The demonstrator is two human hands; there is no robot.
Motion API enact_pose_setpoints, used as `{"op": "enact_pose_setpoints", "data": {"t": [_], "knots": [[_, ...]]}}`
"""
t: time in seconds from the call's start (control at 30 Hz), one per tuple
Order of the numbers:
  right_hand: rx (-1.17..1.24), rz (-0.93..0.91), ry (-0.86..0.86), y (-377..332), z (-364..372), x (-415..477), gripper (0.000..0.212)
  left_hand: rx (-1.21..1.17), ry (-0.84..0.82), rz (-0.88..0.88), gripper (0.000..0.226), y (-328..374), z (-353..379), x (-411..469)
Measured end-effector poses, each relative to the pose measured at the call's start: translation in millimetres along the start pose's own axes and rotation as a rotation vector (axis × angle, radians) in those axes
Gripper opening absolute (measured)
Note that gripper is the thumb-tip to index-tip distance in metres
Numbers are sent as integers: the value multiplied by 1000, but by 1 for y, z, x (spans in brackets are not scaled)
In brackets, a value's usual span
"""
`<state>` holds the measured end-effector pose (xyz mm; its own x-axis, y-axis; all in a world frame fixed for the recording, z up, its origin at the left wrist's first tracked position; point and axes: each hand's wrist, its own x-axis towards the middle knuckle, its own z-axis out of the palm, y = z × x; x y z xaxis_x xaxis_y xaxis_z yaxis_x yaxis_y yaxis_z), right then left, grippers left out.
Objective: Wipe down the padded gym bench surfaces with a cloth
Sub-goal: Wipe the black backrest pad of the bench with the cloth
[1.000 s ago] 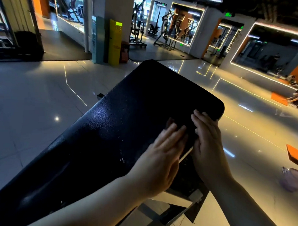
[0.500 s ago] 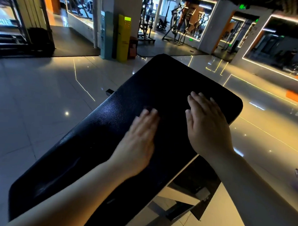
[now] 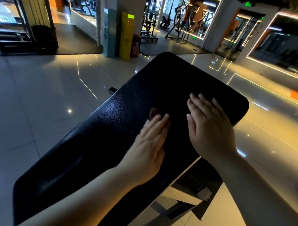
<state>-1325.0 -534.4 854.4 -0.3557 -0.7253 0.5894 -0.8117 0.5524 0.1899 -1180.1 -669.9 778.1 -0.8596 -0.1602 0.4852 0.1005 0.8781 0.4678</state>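
And the hands have split! A second ago the left hand [image 3: 148, 146] had its fingers tucked right against the right hand [image 3: 210, 130] at the right edge of the pad [image 3: 110, 137]. Now a clear strip of black shows between them: the left has slid in toward the middle, the right has pushed up toward the rounded far corner.

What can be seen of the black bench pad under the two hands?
The bench pad is a long black cushion with rounded corners, covered in what looks like grained, slightly glossy leatherette. It seems tilted upward away from the camera. A pale metal frame shows beneath its right edge. The left hand and right hand lie flat on its far half, fingers straight, apart from each other.
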Motion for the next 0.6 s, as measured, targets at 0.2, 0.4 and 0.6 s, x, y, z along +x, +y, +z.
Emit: {"op": "enact_pose_setpoints", "data": {"t": [0.2,0.4,0.6], "knots": [[9,-17,11,-1,1,0,48,81,71,-180,64,-44,-8,6],[10,-44,32,-4,0,-1,49,102,32,-29,59,-19,0,-13],[12,-40,8,-6,0,0,49,-37,172,-342,58,-27,-5,38]]}}
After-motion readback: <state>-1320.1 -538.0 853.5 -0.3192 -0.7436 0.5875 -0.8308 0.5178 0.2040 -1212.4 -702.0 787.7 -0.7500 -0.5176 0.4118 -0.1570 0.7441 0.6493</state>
